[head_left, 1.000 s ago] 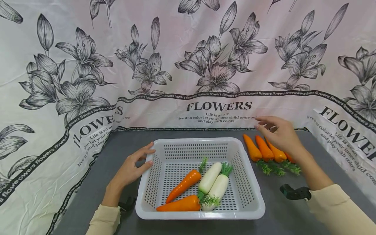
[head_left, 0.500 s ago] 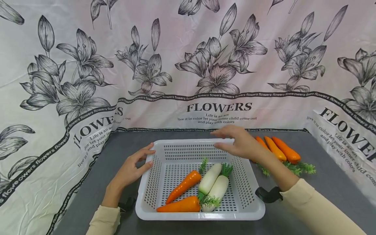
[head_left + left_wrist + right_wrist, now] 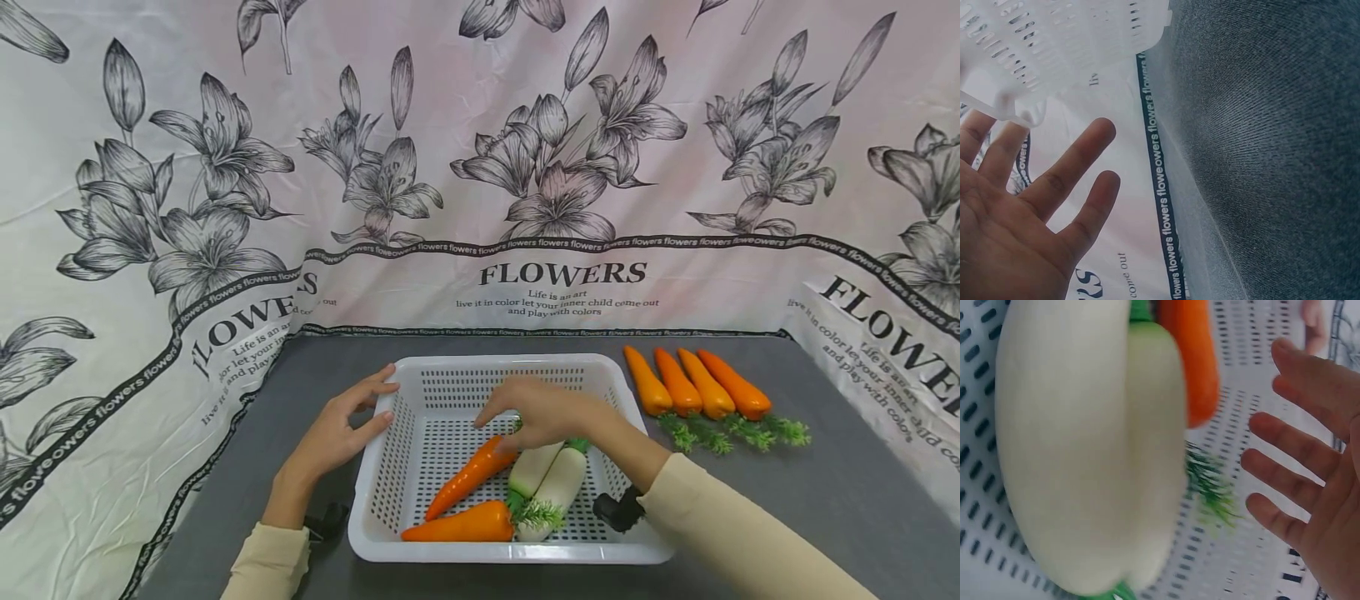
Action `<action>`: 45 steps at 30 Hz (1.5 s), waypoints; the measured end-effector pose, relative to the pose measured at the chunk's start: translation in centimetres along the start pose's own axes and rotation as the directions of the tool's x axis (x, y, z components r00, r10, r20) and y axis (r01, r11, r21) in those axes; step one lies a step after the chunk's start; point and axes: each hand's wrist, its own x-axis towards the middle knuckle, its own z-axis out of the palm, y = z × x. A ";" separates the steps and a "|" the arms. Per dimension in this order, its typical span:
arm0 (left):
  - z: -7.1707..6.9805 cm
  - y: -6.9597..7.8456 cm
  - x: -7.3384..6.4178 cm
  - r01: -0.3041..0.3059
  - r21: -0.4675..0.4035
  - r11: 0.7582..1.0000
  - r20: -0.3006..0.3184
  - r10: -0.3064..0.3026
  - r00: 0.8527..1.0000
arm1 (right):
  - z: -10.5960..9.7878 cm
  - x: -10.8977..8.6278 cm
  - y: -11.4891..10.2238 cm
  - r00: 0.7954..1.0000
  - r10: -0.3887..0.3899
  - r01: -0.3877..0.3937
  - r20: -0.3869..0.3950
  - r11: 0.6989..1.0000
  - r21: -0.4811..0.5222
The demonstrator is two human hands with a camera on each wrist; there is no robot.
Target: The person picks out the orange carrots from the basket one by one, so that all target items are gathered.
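Observation:
A white perforated plastic basket [image 3: 378, 546] stands on the grey table. In it lie two orange carrots, an upper carrot [image 3: 467, 479] and a lower carrot [image 3: 453, 525], beside two white radishes [image 3: 558, 487]. At the basket's left rim my left hand [image 3: 326, 442] rests its fingertips, thumb spread apart. The left wrist view has two fingers of that hand [image 3: 1022, 212] at the rim. Over the basket, my right hand [image 3: 543, 412] holds nothing and overlaps the upper carrot's thick end. Seen from the right wrist, its fingers [image 3: 1291, 481] are spread, apart from the radishes [image 3: 1072, 450].
Several orange carrots [image 3: 712, 392] with green tops lie in a row on the table [image 3: 757, 492], right of the basket. Behind hangs a white curtain [image 3: 405, 292] printed with lilies and lettering. It also runs along both sides.
My right hand has come left from the carrot row, across the back rim, and down over the basket, uncovering the row. The left hand has stayed at the rim.

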 end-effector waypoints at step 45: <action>0.0 0.0 0.0 0.003 -0.008 1.000 0.004 -0.003 1.000 | -2.1 -1.4 2.0 0.998 0.042 -0.028 -0.045 0.962 0.272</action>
